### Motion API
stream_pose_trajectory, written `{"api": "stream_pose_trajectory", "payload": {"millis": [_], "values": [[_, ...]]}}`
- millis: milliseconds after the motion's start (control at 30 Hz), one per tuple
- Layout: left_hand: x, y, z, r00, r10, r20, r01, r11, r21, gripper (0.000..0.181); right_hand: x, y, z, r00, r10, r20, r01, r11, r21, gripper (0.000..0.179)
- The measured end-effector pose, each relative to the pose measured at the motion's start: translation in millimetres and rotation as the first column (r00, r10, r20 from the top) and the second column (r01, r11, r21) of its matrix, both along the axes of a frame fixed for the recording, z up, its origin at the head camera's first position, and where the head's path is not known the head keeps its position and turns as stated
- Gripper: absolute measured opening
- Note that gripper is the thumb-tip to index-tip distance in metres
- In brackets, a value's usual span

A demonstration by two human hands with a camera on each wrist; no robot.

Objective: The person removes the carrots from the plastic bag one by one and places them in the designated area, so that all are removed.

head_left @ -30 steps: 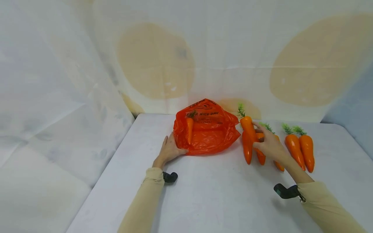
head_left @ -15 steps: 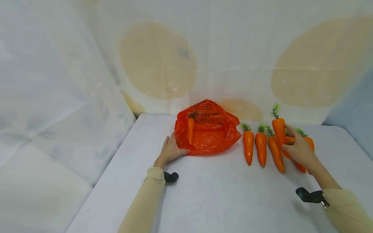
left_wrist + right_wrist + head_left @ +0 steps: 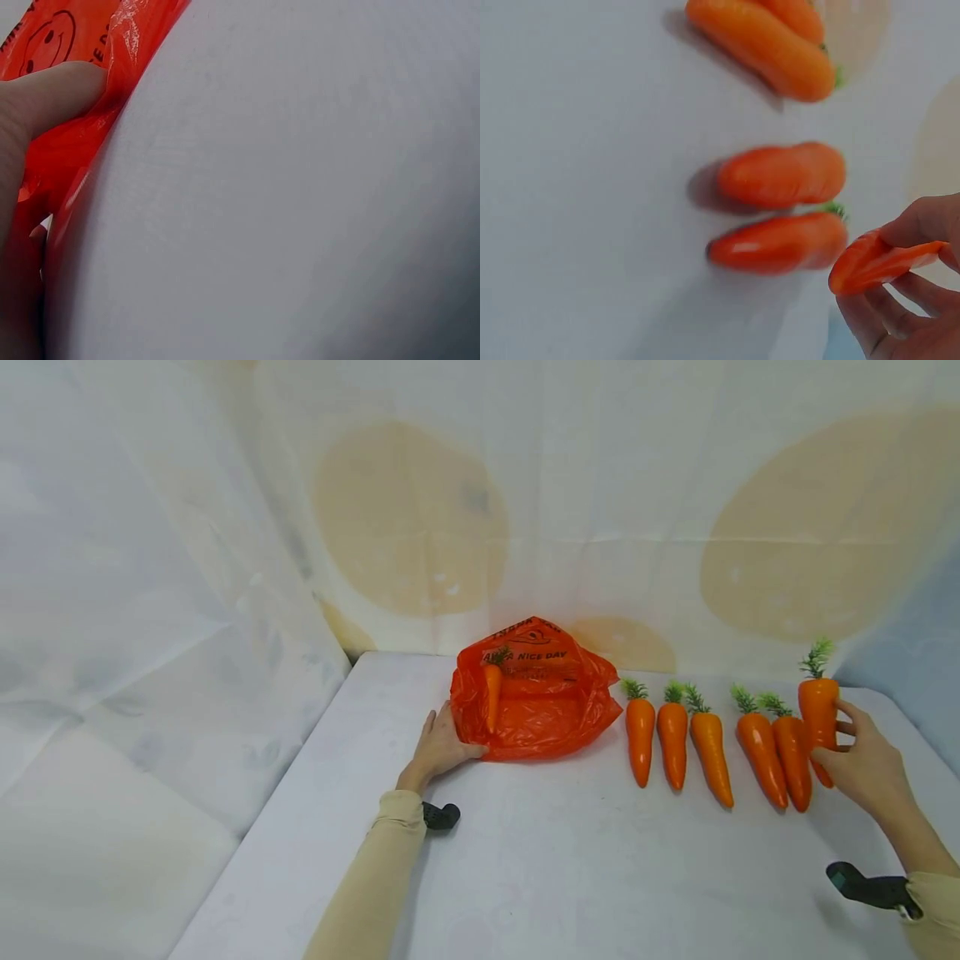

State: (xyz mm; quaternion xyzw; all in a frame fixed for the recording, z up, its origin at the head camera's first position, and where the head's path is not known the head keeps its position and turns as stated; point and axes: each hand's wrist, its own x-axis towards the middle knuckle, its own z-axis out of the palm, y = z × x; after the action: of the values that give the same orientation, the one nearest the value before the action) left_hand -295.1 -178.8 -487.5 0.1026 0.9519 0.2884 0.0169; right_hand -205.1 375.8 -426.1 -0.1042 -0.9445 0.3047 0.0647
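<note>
At the far right of the head view, my right hand [image 3: 866,764] grips a carrot [image 3: 817,706] with a green top. The carrot is upright, its tip pointing down; the right wrist view shows the thumb and fingers on either side of it. My left hand [image 3: 441,747] holds the left lower corner of a red plastic bag [image 3: 532,727]. Its thumb [image 3: 64,90] lies on the front of the bag. The bag's mouth stands open toward me, and one carrot [image 3: 492,697] is inside at its left.
Several carrots lie in a row between the bag and my right hand, tops away from me: a carrot [image 3: 640,739] nearest the bag, and two close together, including one carrot [image 3: 791,760]. A patterned cloth wall [image 3: 600,485] stands behind the white table [image 3: 562,860].
My right hand has carried the carrot rightward, from above the row's left end, over the other carrots, to beyond its right end. The left hand and the bag stay in place.
</note>
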Motion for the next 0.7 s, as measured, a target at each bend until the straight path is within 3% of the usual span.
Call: {"api": "stream_pose_trajectory", "payload": {"millis": [233,467,700], "values": [[0.5,1.0,1.5,1.0,0.002,0.01,-0.002,1.0,0.003,0.107,7.6,17,-16.9,0.997,-0.057,0.052,0.055,0.998,0.033,0.081],[1.1,1.7,3.9,1.0,-0.003,0.015,0.003,1.0,0.007,0.107,4.0,24,-26.2,0.993,-0.08,0.091,0.076,0.996,0.056,0.082],[0.3,2.0,5.7,1.0,-0.003,0.006,0.003,1.0,0.012,0.107,0.5,23,-27.7,0.994,-0.051,0.099,0.044,0.996,0.074,0.082]]}}
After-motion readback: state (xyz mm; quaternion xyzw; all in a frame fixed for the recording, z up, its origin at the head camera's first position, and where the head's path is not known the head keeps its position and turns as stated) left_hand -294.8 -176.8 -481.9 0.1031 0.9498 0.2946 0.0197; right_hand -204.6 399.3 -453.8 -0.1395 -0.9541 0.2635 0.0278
